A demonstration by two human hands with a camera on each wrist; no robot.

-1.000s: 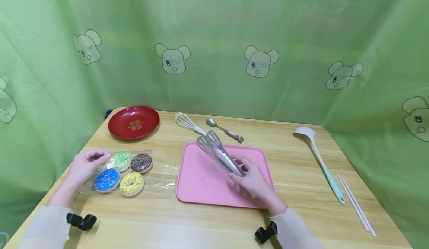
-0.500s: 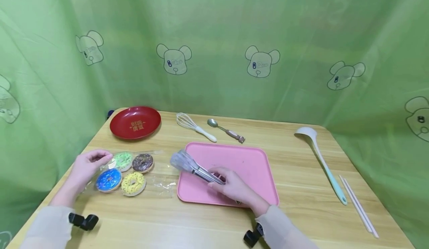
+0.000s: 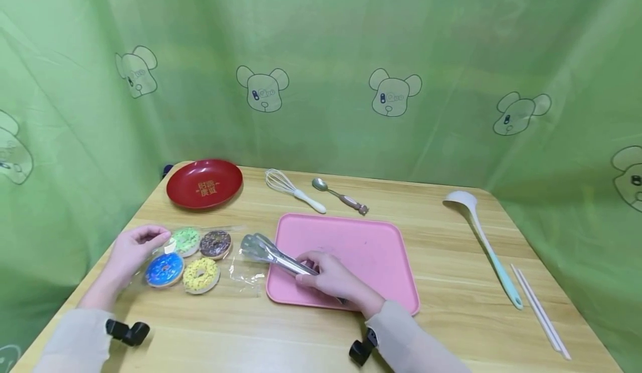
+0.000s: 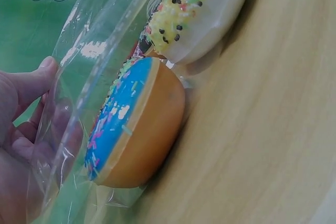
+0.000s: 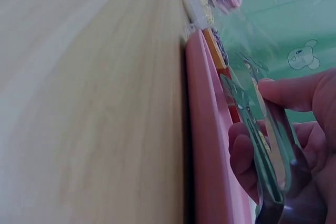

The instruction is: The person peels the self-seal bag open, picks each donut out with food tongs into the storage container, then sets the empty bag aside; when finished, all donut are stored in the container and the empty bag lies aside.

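Note:
My left hand [image 3: 132, 250] pinches the edge of a clear plastic bag [image 4: 92, 72] at the table's left. Four-coloured toy donuts lie together at the bag: green [image 3: 185, 241], dark brown [image 3: 215, 244], blue [image 3: 164, 269] and yellow [image 3: 200, 275]. Whether each lies inside or on the plastic, I cannot tell. My right hand [image 3: 328, 277] grips metal tongs [image 3: 283, 258] above the pink tray [image 3: 351, 239]. Their heads point left, past the tray's edge, over the bag's right end. In the right wrist view, the tongs' two arms [image 5: 283, 145] stand apart between thumb and fingers.
A red plate [image 3: 205, 175] stands at the back left. Behind the tray lie a white whisk [image 3: 301, 194] and a small spoon [image 3: 341, 195]. At the right are a ladle [image 3: 484, 239] with a mint handle and a pair of chopsticks [image 3: 539, 309]. Green curtain encloses the table.
My right hand has moved left and lower with the tongs, whose heads have swung from over the tray to beside the donuts. The left hand stays at the bag.

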